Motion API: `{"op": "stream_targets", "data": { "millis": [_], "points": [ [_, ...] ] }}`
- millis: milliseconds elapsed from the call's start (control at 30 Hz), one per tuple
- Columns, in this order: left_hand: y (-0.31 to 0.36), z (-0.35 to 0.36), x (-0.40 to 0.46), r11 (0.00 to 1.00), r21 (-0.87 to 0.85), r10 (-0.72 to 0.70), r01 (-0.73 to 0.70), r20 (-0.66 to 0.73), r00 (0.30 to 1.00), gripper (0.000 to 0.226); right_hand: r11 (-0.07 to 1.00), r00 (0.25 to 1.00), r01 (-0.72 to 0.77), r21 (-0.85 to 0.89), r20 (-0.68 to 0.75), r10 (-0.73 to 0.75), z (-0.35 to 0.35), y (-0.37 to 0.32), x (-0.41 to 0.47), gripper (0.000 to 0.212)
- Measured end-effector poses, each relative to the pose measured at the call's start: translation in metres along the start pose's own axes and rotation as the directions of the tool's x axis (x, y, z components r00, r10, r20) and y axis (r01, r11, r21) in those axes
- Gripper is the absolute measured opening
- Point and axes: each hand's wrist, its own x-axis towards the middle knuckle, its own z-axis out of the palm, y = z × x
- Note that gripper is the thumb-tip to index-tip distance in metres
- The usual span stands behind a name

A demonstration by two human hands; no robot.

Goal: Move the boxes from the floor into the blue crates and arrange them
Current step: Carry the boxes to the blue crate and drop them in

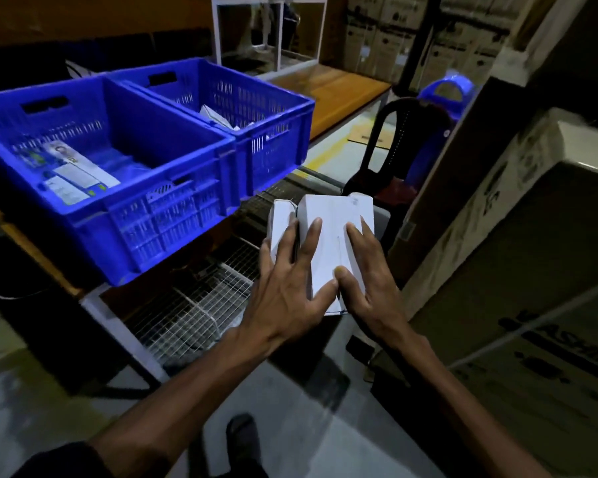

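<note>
Blue crates: two — near crate [125, 215] contains printed boxes [73, 174]; far crate [256, 108] contains white boxes [214, 115].
Grip: left hand [287, 281], right hand [363, 281], fingers extended, carrying two white cartons [328, 232].

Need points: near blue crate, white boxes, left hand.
near blue crate [173, 215]: head view, front wall
white boxes [328, 215]: head view, top face of larger box
left hand [287, 288]: head view, back of hand

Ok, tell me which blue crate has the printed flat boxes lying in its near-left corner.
The left crate, nearer the camera. Printed boxes lie flat in its near-left corner; the right crate behind it holds only loose white boxes.
</note>
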Motion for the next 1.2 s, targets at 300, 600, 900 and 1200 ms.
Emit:
{"op": "stream_targets", "data": {
  "millis": [300,600,900,1200],
  "points": [
    [-0.052,-0.006,0.167,0.999,0.04,0.001,0.003,-0.105,0.994,0.089,0.993,0.993,0.118,-0.003,-0.02,-0.118,0.008,0.053,0.178,0.065],
    [-0.1,-0.063,0.308,0.994,0.086,-0.056,0.073,-0.181,0.982,0.088,0.968,0.981,0.191,0.162,0.008,-0.195,0.03,0.06,0.352,0.064],
    [-0.172,-0.111,0.411,0.934,0.091,-0.338,0.346,-0.1,0.936,0.096,0.966,0.956,0.06,0.251,0.265,-0.129,0.083,0.062,0.498,0.063],
    [-0.231,-0.114,0.455,0.88,0.206,-0.395,0.428,-0.183,0.9,0.095,0.787,0.888,-0.347,0.51,0.45,0.1,0.155,0.081,0.548,0.033]
  ]
}}
